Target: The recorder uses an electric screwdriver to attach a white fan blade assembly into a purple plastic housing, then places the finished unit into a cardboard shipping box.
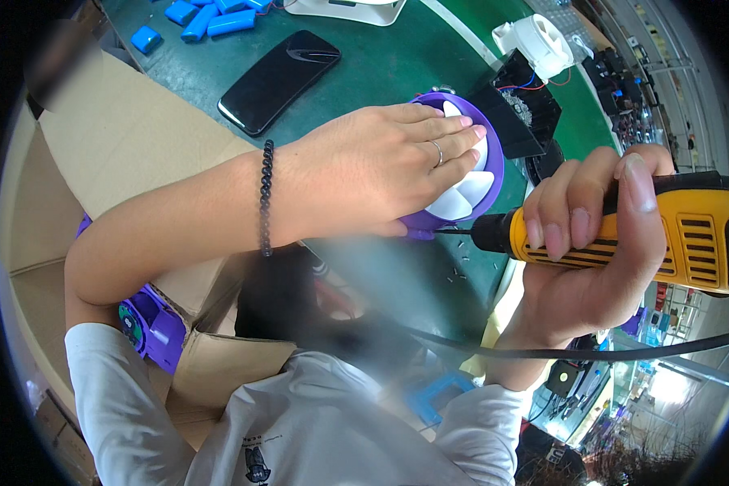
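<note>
My left hand (381,166) is laid across a small fan (498,154) with a round purple housing and white blades. Its fingers reach over the blades and its thumb presses near the lower rim, gripping the fan against the table. In my right hand (595,231) is a yellow and black electric screwdriver (697,235), held level with the fingers wrapped round its body. The thin bit points left and meets a purple tab (419,234) on the fan's lower edge. Any screw at the tip is too small to make out.
A black open bin (514,117) of small metal parts stands beyond the fan, with a white plastic part (539,44) behind it. A black glossy cover (279,81) and blue battery packs (211,20) lie on the green table (364,65). A cardboard box (130,121) with purple parts flanks my left arm.
</note>
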A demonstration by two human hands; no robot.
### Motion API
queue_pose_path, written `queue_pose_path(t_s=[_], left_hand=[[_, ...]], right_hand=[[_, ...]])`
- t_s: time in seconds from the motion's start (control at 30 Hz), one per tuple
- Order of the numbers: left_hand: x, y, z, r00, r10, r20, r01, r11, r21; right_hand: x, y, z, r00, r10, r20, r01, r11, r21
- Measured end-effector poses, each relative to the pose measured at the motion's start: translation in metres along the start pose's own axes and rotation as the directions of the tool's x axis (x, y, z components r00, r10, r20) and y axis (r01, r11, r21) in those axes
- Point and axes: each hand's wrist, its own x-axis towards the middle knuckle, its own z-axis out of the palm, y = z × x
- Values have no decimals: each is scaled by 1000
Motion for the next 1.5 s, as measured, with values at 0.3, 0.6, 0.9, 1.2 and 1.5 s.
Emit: queue_pose_path(t_s=[0.3,0.6,0.9,1.2,1.5], left_hand=[[0,0,1,1000,-6,-3,6,1000,-14],[-1,1,-1,1000,-6,15,6,999,40],[0,1,-3,1000,-12,20,12,1000,-18],[-3,1,-3,1000,-12,14,12,1000,-28],[0,1,-1,1000,-6,3,7,1000,-20]], right_hand=[[-1,-3,-4,997,-63,51,63,998,11],[7,-15,-27,989,-125,74,126,992,-11],[-6,-8,-12,992,-106,74,98,990,104],[-2,-7,-17,984,-149,97,150,989,-9],[-6,-4,-12,978,-128,166,111,988,111]])
